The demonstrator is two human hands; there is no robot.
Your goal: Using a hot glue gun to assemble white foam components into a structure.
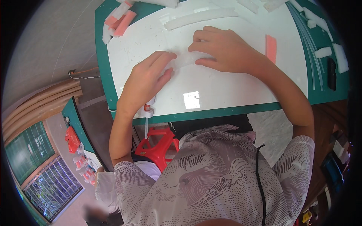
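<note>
A pale white, foam-like piece (184, 59) lies low over the white board between my hands. My left hand (149, 77) curls its fingers and thumb around the left end of it. At the other end, my right hand (222, 49) has bent fingers and thumb closing on the piece, partly covering it. Below my left wrist, a glue gun (148, 110) shows in part, a glue stick (146, 128) poking out past the table edge. Beyond my hands is a long white foam strip (203, 17). A pink foam strip (270, 48) rests near my right forearm.
Pink and white foam pieces (121, 22) are heaped at the far left. Clear glue sticks (310, 45), white foam scraps (341, 58) and a black, narrow object (332, 74) lie on the green right edge. A red stool (162, 148) and another person (103, 192) are at the lower left.
</note>
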